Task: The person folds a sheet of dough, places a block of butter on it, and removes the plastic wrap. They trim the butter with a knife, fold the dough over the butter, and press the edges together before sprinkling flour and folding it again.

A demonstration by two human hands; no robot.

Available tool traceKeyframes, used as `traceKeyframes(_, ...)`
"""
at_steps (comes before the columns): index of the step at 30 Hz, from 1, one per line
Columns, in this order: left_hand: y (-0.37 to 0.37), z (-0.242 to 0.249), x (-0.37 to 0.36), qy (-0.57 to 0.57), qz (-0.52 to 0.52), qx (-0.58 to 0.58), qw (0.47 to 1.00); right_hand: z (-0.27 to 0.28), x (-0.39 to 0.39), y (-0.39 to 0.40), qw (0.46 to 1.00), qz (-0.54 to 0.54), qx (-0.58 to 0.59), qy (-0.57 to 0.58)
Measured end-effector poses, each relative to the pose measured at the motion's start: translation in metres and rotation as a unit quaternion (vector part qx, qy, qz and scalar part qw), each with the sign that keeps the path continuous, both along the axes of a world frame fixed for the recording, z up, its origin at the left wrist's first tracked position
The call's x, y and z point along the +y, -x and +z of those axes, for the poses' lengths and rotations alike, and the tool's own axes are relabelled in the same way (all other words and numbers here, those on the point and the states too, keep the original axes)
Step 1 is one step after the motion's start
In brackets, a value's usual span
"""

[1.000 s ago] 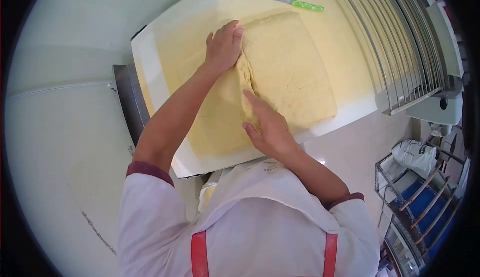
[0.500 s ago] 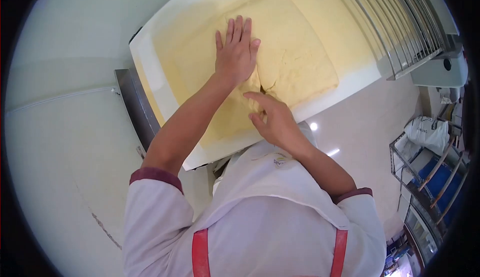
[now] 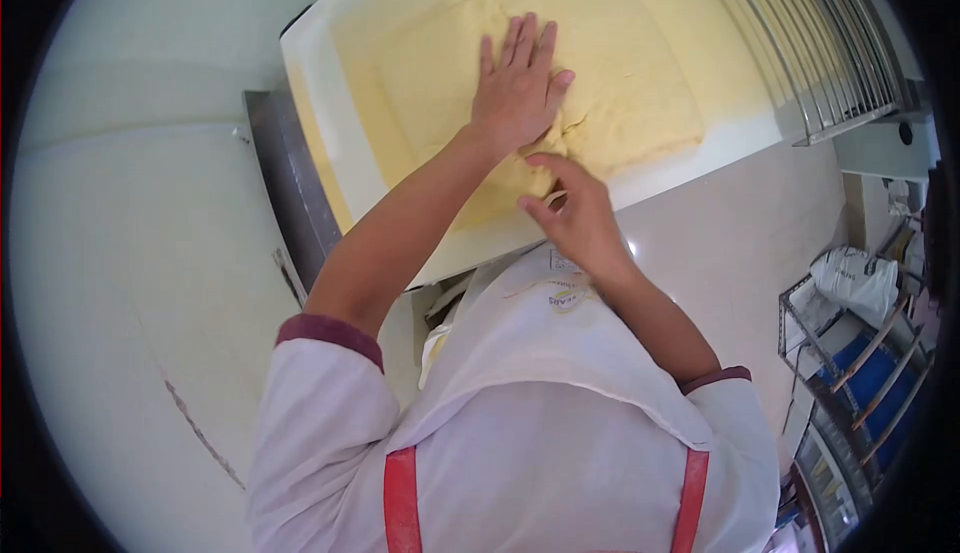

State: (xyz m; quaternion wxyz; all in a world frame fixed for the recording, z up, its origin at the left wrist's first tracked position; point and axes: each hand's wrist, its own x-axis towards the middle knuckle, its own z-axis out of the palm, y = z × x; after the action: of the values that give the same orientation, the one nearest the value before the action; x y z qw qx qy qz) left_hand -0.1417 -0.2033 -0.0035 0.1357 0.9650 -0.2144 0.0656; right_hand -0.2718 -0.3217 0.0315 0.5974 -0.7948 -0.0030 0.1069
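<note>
A wide, pale yellow sheet of dough [image 3: 630, 83] lies folded on a white conveyor belt [image 3: 320, 63] of a dough sheeter. My left hand [image 3: 520, 88] presses flat on the dough near its fold seam, fingers spread. My right hand [image 3: 575, 213] sits at the dough's near edge, fingertips pinching the folded layers where they meet. Both forearms reach over the belt's front edge.
A metal guard grille [image 3: 810, 43] rises over the belt at the right. The sheeter's steel side frame [image 3: 285, 193] runs along the left. At lower right stand a wire rack [image 3: 850, 353] and a white plastic bag [image 3: 855, 283]. Glossy floor lies below.
My left hand went from gripping the fold to lying flat with spread fingers. My right hand slid to the near edge. The view shifted, and the green-handled knife left the frame.
</note>
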Motion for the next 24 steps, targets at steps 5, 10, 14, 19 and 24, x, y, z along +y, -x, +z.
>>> traceKeyframes(5,0.035,0.016,0.083,0.177,-0.013,0.068,0.982,-0.012,0.038,-0.004,0.977,-0.131,0.041,-0.165)
traceKeyframes(10,0.087,-0.012,0.118,0.137,0.025,0.053,0.989,-0.003,0.069,0.027,0.847,-0.307,0.056,-0.431)
traceKeyframes(14,0.102,-0.013,0.107,0.143,0.046,0.07,0.986,0.0,0.067,0.035,0.941,-0.134,0.1,-0.295)
traceKeyframes(19,0.119,-0.015,0.07,-0.008,0.098,0.01,0.995,-0.027,0.001,0.015,0.998,0.005,-0.059,-0.013)
traceKeyframes(24,0.119,0.001,0.069,0.038,0.053,0.04,0.997,-0.01,-0.023,0.0,0.983,0.083,-0.135,0.089)
